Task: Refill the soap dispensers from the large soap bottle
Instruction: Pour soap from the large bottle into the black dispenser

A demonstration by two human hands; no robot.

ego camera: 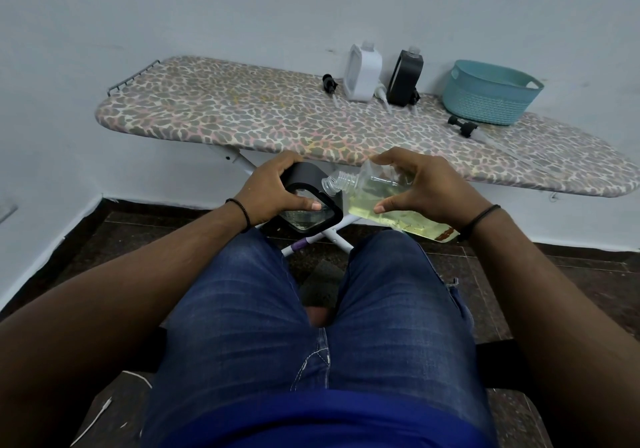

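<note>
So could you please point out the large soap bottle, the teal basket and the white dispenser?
large soap bottle [375, 193]: head view, clear side wall.
teal basket [485, 101]: head view, woven front wall.
white dispenser [363, 73]: head view, front face.

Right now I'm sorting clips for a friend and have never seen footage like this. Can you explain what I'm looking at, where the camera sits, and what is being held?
There is no machine here: a seated person wears a camera on the head, looking down over their own jeans. The left hand holds a black soap dispenser with its top open. The right hand holds a clear bottle of yellowish soap, tilted so its neck points at the dispenser. Behind them, an ironing board carries a white dispenser, another black dispenser, loose pump heads and a teal basket.
</note>
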